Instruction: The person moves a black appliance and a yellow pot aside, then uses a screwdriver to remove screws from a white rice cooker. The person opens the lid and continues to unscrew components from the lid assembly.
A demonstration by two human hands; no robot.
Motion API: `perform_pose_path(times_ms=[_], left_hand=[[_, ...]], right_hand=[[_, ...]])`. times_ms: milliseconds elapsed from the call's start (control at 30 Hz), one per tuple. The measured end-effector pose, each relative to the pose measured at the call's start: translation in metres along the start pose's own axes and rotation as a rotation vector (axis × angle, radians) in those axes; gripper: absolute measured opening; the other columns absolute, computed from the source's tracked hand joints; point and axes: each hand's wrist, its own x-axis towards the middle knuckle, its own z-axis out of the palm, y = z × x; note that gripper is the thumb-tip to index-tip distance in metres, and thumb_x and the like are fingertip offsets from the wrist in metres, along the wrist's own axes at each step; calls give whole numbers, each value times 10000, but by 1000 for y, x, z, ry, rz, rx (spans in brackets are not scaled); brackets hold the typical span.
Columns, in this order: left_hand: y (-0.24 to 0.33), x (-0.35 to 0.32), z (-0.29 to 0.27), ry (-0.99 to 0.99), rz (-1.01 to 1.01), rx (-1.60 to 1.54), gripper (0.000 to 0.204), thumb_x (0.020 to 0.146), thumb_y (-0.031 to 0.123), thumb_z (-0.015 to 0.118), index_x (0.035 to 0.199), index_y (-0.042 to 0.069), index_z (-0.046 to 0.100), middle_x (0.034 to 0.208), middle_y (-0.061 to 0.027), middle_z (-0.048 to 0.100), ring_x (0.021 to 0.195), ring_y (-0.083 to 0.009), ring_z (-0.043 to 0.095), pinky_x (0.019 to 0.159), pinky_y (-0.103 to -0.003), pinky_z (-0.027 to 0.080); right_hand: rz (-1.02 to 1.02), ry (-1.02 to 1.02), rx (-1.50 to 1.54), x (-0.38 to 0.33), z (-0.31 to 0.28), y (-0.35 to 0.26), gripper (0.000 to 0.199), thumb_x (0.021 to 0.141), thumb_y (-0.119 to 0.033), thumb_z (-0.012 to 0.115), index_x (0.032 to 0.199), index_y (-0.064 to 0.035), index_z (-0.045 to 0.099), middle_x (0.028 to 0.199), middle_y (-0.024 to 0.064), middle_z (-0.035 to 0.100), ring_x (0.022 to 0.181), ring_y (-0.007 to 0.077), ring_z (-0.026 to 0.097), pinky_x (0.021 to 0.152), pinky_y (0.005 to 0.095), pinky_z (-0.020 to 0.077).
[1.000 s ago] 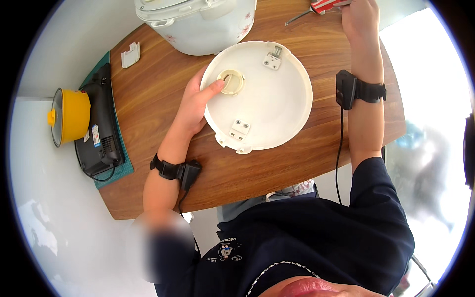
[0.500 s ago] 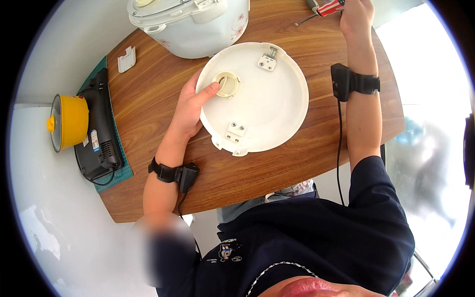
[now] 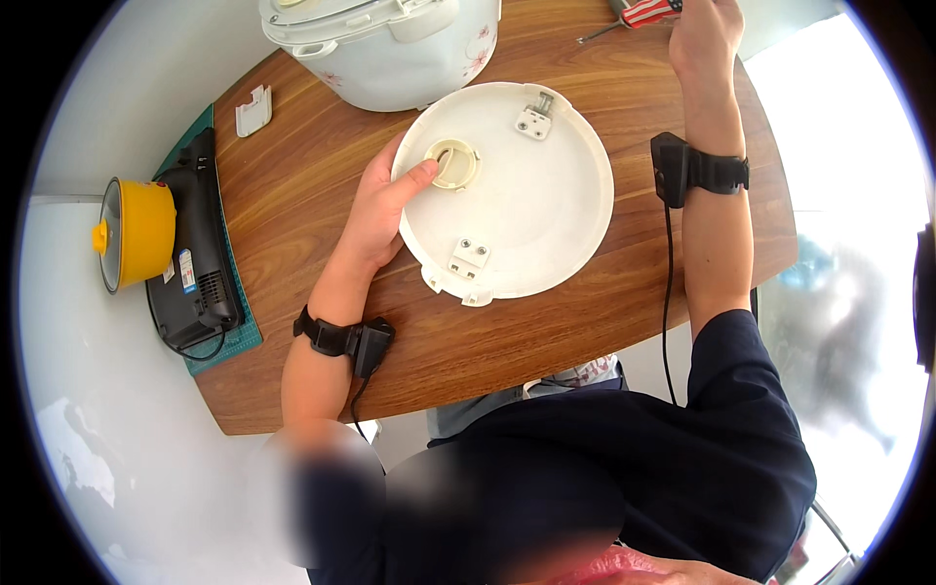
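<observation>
My left hand (image 3: 375, 210) grips a round white plastic lid panel (image 3: 546, 219) by its left edge, fingers beneath, thumb on top. The thumb tip rests against a cream ring (image 3: 473, 166) on the panel. Two small screwed white brackets (image 3: 469, 255) sit near its rim, one at the top and one at the bottom. At the top right, my right hand (image 3: 704, 44) is beside the red-and-white striped handle of a screwdriver (image 3: 643, 14). Its fingers run past the picture's upper edge, so I cannot see their grip.
A white rice cooker (image 3: 400, 63) with pink flowers stands behind the panel. A small white plastic piece (image 3: 253, 114) lies at the far left. Along the left edge are a yellow pot (image 3: 146, 234), a black appliance (image 3: 200, 244) and a green mat (image 3: 244, 322). Black cables hang from both wristbands.
The whole view has shifted slightly. My left hand keeps its hold on the panel, and my right hand stays by the screwdriver.
</observation>
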Motion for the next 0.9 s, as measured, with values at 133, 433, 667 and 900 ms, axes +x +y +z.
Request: perform_pose_path(times_ms=[133, 433, 667, 900], left_hand=[[0, 0, 0, 5, 0, 4, 467, 1011, 139, 632, 1430, -23, 502, 1309, -144, 656, 1150, -208, 672, 959, -364, 574], [2, 3, -5, 22, 39, 175, 500, 1017, 159, 629, 1455, -31, 483, 1340, -139, 640, 1193, -202, 636, 1002, -357, 528], [19, 5, -19, 0, 197, 546, 521, 1029, 207, 627, 1465, -36, 478, 1341, -158, 643, 1203, -213, 631, 1008, -365, 512], [65, -11, 17, 212, 418, 1043, 324, 965, 136, 708, 1260, 8, 667, 1015, -89, 741, 783, -144, 632, 707, -304, 534]], right_hand=[[54, -26, 9, 0, 1, 3, 91, 885, 56, 563, 877, -34, 549, 780, 61, 581, 677, 146, 558, 548, 267, 461], [60, -28, 143, 7, -6, -7, 116, 866, 71, 541, 834, -39, 526, 755, 58, 540, 704, 184, 573, 634, 312, 476], [140, -68, 297, 3, -1, -37, 120, 864, 61, 537, 856, -57, 513, 756, 85, 555, 724, 223, 604, 663, 340, 525], [247, -115, 503, -12, 12, -65, 122, 895, 37, 516, 879, -83, 496, 848, 87, 575, 787, 251, 612, 586, 395, 556]])
